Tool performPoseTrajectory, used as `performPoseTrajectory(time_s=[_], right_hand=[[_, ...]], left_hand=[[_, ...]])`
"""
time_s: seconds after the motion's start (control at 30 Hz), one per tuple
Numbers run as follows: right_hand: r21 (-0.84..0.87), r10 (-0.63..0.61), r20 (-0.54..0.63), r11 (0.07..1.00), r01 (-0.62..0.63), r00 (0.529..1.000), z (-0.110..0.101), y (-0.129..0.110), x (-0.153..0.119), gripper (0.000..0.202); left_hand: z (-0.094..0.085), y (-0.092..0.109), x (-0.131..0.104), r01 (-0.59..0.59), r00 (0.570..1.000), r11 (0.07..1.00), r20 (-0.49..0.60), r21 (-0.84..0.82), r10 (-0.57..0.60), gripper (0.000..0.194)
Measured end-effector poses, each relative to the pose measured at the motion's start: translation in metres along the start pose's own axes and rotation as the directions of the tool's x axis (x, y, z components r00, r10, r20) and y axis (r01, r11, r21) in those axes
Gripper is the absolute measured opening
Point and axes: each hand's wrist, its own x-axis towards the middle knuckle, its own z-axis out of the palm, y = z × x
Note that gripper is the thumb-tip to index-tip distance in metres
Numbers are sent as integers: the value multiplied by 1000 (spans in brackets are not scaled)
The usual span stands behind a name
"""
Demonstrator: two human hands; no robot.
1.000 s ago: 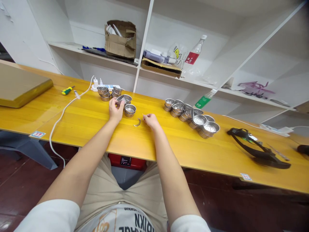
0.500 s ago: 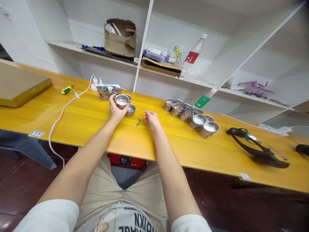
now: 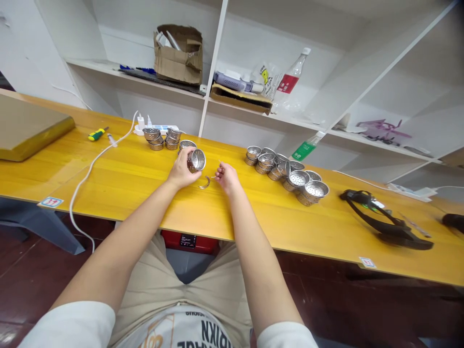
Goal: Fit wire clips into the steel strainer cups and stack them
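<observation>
My left hand (image 3: pixel 181 170) is closed around a perforated metal strainer cup (image 3: pixel 197 160), tipped on its side with its open mouth turned to the right. My right hand (image 3: pixel 226 177) has its fingers pinched on a thin metal piece (image 3: pixel 213 177), mostly hidden by the fingers. On the table between the hands lies a small curved metal strip (image 3: pixel 205 182). Behind the left hand stands another perforated cup (image 3: pixel 187 144), partly covered. Stacked cups (image 3: pixel 155 140) and more cups (image 3: pixel 172 138) sit farther back on the left.
Several perforated cups (image 3: pixel 297 180) stand in rows on the right of the yellow table (image 3: pixel 261 217). A black head strap (image 3: pixel 384 222) lies beyond them. On the left are a screwdriver (image 3: pixel 97 134), a white cable (image 3: pixel 90 174) and a power strip (image 3: pixel 163 129). White shelves (image 3: pixel 253 29) rise behind.
My left hand has turned the strainer cup from upright onto its side and brought it slightly right and nearer. My right hand has shifted slightly left, its fingers more curled.
</observation>
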Motion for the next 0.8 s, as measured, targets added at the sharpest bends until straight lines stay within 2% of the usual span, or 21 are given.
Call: performPoseTrajectory(time_s=[0.1, 0.17, 0.3, 0.43, 0.67, 0.8], right_hand=[[80, -28, 132, 997, 18, 991, 1, -6, -6, 30], [67, -48, 180, 997, 36, 982, 3, -10, -11, 33], [-7, -66, 187, 998, 69, 980, 8, -14, -21, 39], [28, -49, 224, 999, 44, 973, 9, -12, -23, 37], [83, -54, 301, 996, 30, 952, 6, -12, -23, 42], [19, -43, 283, 999, 39, 958, 7, -12, -23, 48]], left_hand=[[0, 0, -1, 36, 999, 998, 43, -44, -34, 78], [1, 0, -2, 50, 996, 997, 83, -57, -45, 78], [2, -1, 0, -12, 991, 999, 129, -36, 16, 76], [2, 0, 1, -60, 989, 998, 133, -15, 62, 71], [1, 2, -5, 45, 980, 998, 197, -40, -37, 69], [3, 1, -5, 32, 982, 997, 190, -64, -19, 71]])
